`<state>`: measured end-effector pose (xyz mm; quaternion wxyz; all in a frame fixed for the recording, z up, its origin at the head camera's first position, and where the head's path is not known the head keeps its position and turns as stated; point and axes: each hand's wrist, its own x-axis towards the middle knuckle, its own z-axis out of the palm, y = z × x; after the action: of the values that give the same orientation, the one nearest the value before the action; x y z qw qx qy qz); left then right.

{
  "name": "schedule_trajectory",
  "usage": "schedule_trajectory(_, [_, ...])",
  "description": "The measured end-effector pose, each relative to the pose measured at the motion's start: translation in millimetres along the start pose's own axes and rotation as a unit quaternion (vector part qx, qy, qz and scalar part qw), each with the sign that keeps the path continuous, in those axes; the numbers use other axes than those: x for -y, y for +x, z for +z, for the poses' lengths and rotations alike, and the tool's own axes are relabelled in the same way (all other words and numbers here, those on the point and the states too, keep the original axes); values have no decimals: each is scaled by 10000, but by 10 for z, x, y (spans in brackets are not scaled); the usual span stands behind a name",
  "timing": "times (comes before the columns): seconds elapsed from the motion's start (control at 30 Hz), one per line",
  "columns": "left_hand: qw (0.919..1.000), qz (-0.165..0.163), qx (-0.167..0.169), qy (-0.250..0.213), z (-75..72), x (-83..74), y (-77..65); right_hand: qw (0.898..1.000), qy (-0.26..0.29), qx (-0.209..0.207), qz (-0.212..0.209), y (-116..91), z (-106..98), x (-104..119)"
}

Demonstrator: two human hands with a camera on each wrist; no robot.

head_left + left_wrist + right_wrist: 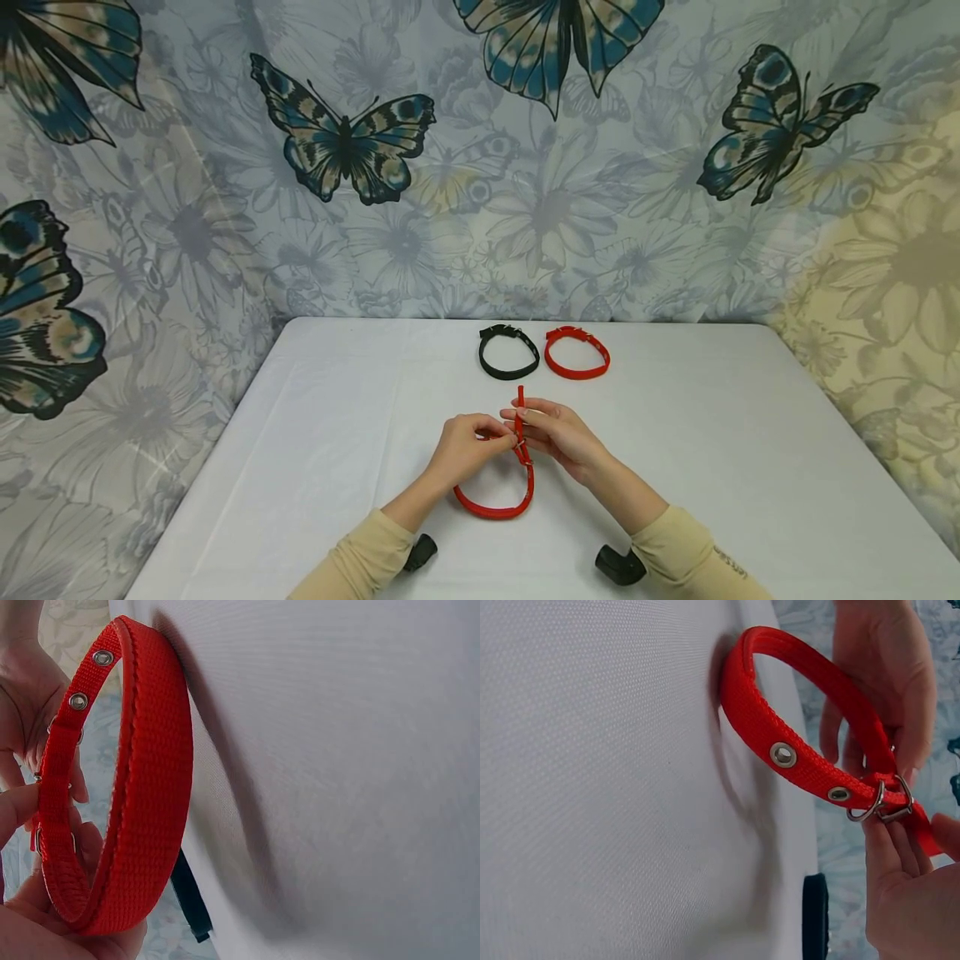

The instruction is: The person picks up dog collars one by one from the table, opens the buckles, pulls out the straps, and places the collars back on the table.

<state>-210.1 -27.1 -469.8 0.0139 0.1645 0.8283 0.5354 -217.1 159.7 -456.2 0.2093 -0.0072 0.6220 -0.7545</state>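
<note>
A red pet collar (495, 512), bent into a loop, is held up between the two hands above the table. My left hand (461, 446) pinches it near the metal buckle (898, 802). My right hand (567, 437) holds the strap's free end (521, 396), which points away from me past the buckle. Along the band, metal eyelets (783, 754) show in the right wrist view, with a D-ring (866, 810) beside the buckle. In the left wrist view the collar's wide padded part (154, 780) faces the camera, and fingers partly hide the buckle end.
Beyond the hands, a black collar (510, 374) and another red collar (577, 374) lie buckled in rings on the white table (337, 400). Black objects (621, 567) sit by both forearms. A butterfly-print cloth (555, 233) hangs behind the table.
</note>
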Motion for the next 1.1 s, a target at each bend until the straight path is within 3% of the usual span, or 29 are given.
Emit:
schedule_trajectory(0.53, [9996,-250,-84,83,54,-15,16,9998,-180,34,-106,-36,-25,5])
schedule_trajectory(0.77, [9985,-550,-71,-12,75,9,-12,9995,-229,79,-212,-68,-45,-10])
schedule_trajectory(1.1, [9923,-976,102,-753,30,39,-58,9986,-502,61,-140,-80,-38,-33])
